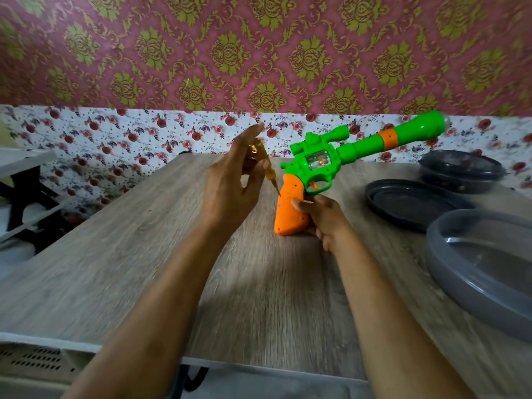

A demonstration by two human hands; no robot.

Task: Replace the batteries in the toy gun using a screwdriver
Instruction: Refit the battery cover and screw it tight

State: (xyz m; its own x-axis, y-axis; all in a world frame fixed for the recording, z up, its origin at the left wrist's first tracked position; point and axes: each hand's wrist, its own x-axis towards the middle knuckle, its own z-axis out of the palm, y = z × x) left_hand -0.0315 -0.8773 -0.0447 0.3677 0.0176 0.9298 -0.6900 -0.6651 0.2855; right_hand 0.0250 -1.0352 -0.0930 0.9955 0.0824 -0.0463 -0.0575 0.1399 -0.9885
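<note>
left hand (230, 180) bare | right hand (322, 217) bare | forearms unsleeved

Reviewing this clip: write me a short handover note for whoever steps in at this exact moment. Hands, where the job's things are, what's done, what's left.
Left hand: holds the amber-handled screwdriver, tip angled down at the upper side of the orange grip.
Right hand: wrapped around the grip of the toy gun, butt resting on the wooden table, barrel pointing up and right.
Nearby: dark round lids and a grey container at right, untouched.
Done: tool and toy in hand, tip lined up.
Left: the grip looks closed, no batteries in sight; so unscrew the cover, swap the batteries, close up.
</note>
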